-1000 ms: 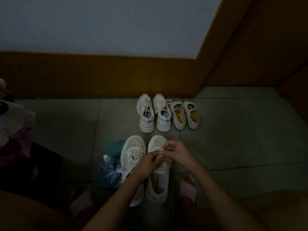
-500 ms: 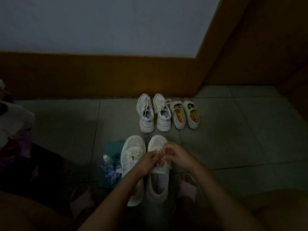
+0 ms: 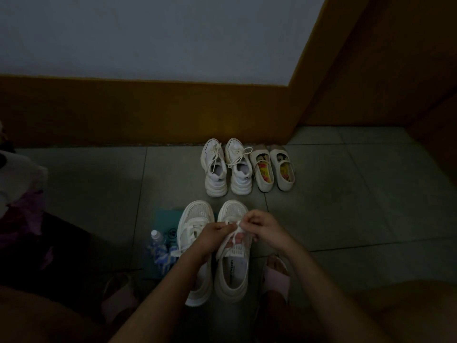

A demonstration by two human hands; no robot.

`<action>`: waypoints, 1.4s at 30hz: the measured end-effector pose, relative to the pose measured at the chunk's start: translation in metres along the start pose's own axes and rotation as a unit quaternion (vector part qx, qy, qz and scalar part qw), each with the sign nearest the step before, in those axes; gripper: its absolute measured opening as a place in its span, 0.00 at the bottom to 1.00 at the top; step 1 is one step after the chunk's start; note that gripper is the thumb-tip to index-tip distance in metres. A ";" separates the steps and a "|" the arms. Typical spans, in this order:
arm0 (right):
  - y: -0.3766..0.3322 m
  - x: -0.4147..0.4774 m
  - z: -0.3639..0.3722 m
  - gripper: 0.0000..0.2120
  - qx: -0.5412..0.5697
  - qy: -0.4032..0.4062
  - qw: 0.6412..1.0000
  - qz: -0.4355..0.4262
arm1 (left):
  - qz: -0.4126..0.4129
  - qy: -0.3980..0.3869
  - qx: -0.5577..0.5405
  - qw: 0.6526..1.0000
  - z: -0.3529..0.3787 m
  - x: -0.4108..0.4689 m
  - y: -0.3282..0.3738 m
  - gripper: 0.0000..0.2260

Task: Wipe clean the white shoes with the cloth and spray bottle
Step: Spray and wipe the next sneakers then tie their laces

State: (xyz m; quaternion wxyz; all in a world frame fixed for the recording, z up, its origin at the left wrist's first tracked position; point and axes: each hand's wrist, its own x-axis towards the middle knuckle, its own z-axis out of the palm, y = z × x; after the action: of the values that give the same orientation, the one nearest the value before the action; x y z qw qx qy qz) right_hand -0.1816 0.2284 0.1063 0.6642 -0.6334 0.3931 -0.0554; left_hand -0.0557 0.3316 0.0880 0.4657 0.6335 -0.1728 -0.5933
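Both arms are reaching down; the left hand [image 3: 214, 235] and right hand [image 3: 264, 227] are each pinching the white lace [image 3: 234, 231] over the right shoe [image 3: 232, 271]

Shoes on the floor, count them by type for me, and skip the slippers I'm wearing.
Lace-up white sneakers: 4, the near pair under the left hand and right hand, plus the far pair.
Strap flats with patterned insoles: 2.
Total: 6 shoes.

Floor [image 3: 358, 206]: grey tiles.
On it: mesh sneakers [image 3: 197, 229] under the hands, bottle [image 3: 158, 243] left of them, two pairs [image 3: 247, 167] beyond.
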 end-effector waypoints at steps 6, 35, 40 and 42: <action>0.010 -0.006 0.003 0.10 -0.097 -0.064 0.993 -0.032 | -0.047 -0.010 -0.106 0.993 -0.003 0.002 -0.008 0.09; 0.024 -0.009 0.014 0.08 -0.014 -0.010 0.998 0.069 | 0.153 0.098 0.213 0.960 0.002 -0.003 -0.014 0.12; 0.022 -0.008 0.018 0.05 -0.009 0.000 0.997 0.082 | 0.196 0.152 0.297 0.922 0.011 -0.005 -0.013 0.05; 0.023 -0.008 0.018 0.08 -0.010 0.001 0.996 0.086 | 0.219 0.172 0.337 0.899 0.014 -0.006 -0.014 0.03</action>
State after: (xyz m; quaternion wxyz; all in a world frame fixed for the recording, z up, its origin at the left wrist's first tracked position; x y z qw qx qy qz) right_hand -0.1860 0.2513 0.0879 0.6600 -0.6038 0.4471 0.0050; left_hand -0.0742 0.3381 0.0825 0.3649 0.7911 -0.4140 -0.2640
